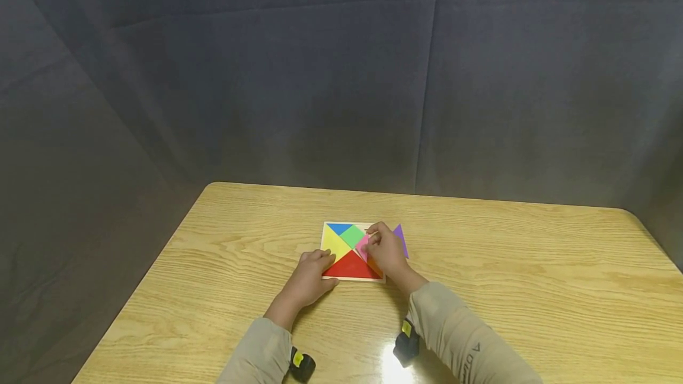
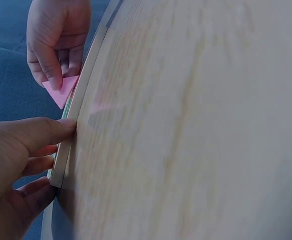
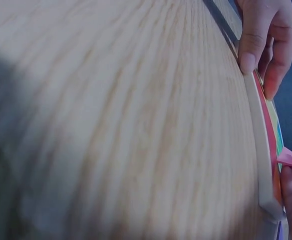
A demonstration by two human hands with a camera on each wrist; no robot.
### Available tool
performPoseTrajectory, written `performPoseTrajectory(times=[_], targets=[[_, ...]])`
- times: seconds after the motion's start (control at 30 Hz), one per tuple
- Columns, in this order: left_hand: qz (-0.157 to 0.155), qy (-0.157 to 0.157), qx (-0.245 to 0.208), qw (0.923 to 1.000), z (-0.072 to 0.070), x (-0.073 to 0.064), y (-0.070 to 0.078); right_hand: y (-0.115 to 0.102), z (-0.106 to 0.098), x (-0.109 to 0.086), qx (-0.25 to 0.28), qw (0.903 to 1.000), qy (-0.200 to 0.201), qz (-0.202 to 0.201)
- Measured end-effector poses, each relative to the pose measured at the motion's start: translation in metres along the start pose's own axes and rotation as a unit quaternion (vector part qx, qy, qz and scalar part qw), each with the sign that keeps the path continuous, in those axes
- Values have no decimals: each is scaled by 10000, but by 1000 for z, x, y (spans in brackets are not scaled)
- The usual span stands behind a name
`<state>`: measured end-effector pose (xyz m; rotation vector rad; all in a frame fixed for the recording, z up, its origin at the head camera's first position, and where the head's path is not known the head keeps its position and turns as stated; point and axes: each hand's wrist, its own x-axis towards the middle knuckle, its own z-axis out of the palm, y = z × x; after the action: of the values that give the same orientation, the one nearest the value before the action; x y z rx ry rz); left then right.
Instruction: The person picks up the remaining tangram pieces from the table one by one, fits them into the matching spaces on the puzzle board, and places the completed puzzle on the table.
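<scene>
A shallow tangram tray (image 1: 352,280) lies on the table, with a yellow triangle (image 1: 334,243), a red triangle (image 1: 353,266), a blue triangle (image 1: 338,228), a green piece (image 1: 352,236) and an orange piece (image 1: 375,268) in it. At its front left corner my left hand (image 1: 307,279) holds the frame, thumb against the near edge and fingers over the top. Between thumb and fingers, my right hand (image 1: 388,252) pinches a pink triangle (image 2: 61,92), tilted up over the tray's right part. The right hand covers part of that side.
A purple triangle (image 1: 401,240) lies right of the tray, partly behind the right hand. The wooden table (image 1: 533,265) extends to both sides, and a dark cloth (image 1: 320,88) hangs behind its far edge. Each wrist bears a small black camera (image 1: 407,344).
</scene>
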<state>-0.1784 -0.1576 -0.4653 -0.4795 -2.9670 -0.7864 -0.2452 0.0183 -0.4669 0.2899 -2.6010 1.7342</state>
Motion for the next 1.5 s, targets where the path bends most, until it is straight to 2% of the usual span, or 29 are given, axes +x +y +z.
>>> performPoseTrajectory(times=[0.57, 0.83, 1.03, 1.2, 1.3, 1.4, 1.5], targets=[[8, 11, -53, 10000, 0, -1, 1, -2, 3, -1, -433, 9990, -30, -91], [-33, 14, -29, 10000, -1, 0, 1, -10, 7, -2, -1034, 9945, -36, -142], [-9, 51, -33, 10000, 0, -1, 1, -18, 9, 0, -1899, 9815, -72, -210], [47, 93, -40, 9999, 0, -1, 0, -21, 9, -1, -2107, 9774, -122, -75], [53, 96, -39, 9999, 0, -2, 1, -22, 10, -2, -2274, 9737, -110, -131], [43, 91, -31, 9999, -1, -2, 1, -21, 11, -3, -2619, 9647, -79, -265], [55, 107, -31, 9999, 0, -2, 2, -21, 13, -4, -3079, 9507, -61, -355]])
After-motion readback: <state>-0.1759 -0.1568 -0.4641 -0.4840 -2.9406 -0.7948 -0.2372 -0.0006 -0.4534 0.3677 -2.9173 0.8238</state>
